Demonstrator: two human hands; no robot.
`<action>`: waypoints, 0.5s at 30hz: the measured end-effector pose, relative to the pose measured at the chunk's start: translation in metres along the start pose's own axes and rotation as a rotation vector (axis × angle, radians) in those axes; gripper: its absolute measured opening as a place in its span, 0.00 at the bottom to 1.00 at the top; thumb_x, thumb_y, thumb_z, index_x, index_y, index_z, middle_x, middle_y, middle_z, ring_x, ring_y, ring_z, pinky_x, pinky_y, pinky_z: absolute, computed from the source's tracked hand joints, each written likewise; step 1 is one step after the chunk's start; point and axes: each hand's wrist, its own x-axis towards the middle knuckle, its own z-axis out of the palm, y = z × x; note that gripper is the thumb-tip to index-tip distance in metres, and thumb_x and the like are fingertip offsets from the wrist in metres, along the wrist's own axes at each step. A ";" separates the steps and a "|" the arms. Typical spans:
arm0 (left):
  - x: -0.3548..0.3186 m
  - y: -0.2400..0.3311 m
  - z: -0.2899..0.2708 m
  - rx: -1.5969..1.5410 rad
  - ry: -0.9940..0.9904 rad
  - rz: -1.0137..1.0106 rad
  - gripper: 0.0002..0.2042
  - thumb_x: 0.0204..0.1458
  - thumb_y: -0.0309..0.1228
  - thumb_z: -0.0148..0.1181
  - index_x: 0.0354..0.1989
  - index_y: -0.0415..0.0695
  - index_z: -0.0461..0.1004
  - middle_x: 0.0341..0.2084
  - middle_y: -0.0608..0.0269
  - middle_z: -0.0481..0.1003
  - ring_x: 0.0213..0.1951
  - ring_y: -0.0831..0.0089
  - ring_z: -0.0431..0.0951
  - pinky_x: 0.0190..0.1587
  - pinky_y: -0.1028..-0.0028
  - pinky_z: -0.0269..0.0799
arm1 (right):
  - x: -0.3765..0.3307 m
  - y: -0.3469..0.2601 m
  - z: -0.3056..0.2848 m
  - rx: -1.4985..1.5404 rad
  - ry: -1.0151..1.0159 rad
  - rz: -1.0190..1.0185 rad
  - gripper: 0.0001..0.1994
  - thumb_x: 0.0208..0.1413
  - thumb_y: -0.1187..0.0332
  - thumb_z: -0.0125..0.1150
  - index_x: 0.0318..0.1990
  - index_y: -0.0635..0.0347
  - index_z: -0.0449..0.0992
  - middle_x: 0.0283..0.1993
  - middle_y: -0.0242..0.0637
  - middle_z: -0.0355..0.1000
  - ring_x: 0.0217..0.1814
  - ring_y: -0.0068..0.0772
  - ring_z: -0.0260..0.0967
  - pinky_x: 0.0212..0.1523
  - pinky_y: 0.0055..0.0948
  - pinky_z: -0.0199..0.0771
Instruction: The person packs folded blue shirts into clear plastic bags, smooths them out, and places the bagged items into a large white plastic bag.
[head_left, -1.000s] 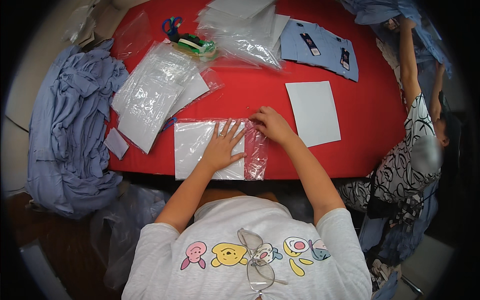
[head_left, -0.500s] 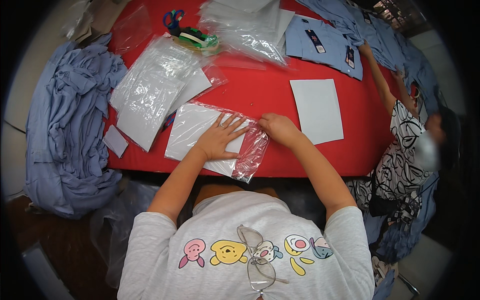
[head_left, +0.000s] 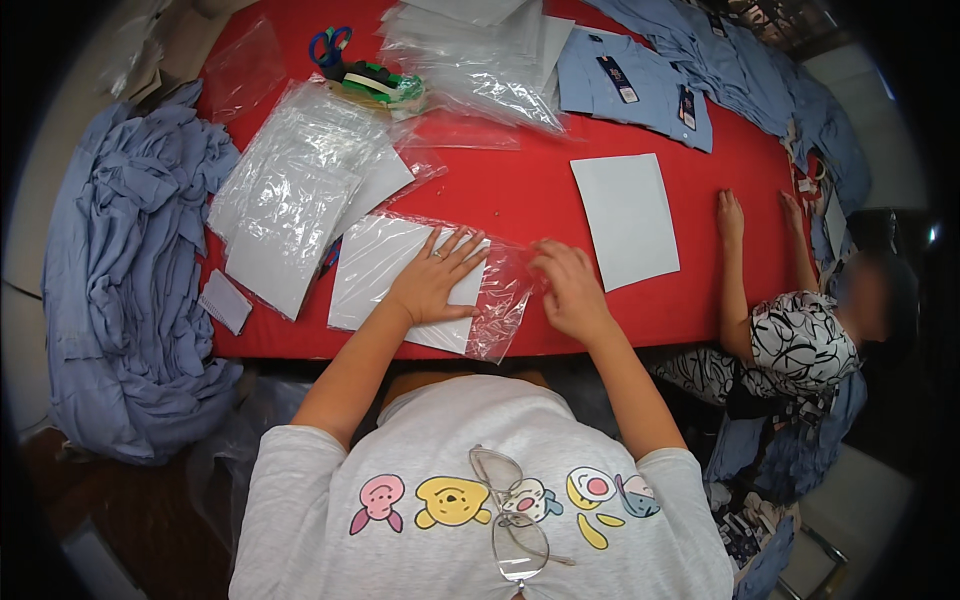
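Clear plastic bag with a white card insert, lying flat near the front edge of the red table, now angled with its open end toward the person's right, where a second ago it lay squarer to the edge.

Head view:
- Left hand: flat, fingers spread, pressing the bag and card down; grasping nothing.
- Right hand: loosely curled at the bag's crinkled open end, touching the film; whether it pinches the film cannot be told.
- Change: the bag has swung and its mouth has bunched up, so the insert seems seated and the mouth is being handled.
- Stack of clear bags with white cards: just left of the bag.
- Loose white card: near, to the right.
- Folded blue shirts: far side.
- Heap of blue cloth: off the left edge.
- Another person's hands: right end.
- Open room: bare red strip between bag and loose card; the front edge is close
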 end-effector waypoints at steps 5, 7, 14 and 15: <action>0.001 0.001 -0.003 -0.001 0.000 0.017 0.51 0.54 0.67 0.62 0.82 0.51 0.56 0.83 0.57 0.51 0.83 0.53 0.45 0.83 0.44 0.32 | -0.006 -0.017 0.041 -0.135 -0.412 -0.223 0.12 0.49 0.77 0.66 0.42 0.57 0.83 0.43 0.38 0.80 0.56 0.40 0.75 0.74 0.52 0.63; 0.000 0.000 -0.002 0.004 0.008 0.013 0.51 0.54 0.66 0.63 0.82 0.50 0.56 0.83 0.57 0.50 0.84 0.53 0.44 0.83 0.44 0.32 | -0.013 -0.016 0.039 -0.092 -0.337 -0.252 0.02 0.52 0.71 0.68 0.30 0.55 0.85 0.35 0.32 0.79 0.50 0.34 0.75 0.69 0.45 0.67; 0.002 0.004 0.003 0.019 0.009 -0.066 0.52 0.56 0.67 0.60 0.83 0.50 0.52 0.84 0.57 0.47 0.84 0.54 0.42 0.83 0.45 0.32 | -0.065 0.023 -0.002 -0.072 -0.168 -0.128 0.07 0.52 0.74 0.70 0.38 0.54 0.87 0.46 0.28 0.83 0.57 0.35 0.75 0.68 0.44 0.68; 0.004 0.005 0.003 0.030 0.021 -0.085 0.52 0.56 0.67 0.60 0.83 0.49 0.52 0.84 0.57 0.47 0.84 0.54 0.41 0.83 0.45 0.32 | -0.068 0.021 -0.004 -0.079 -0.129 -0.067 0.09 0.53 0.77 0.68 0.40 0.55 0.87 0.48 0.30 0.83 0.56 0.35 0.76 0.66 0.42 0.70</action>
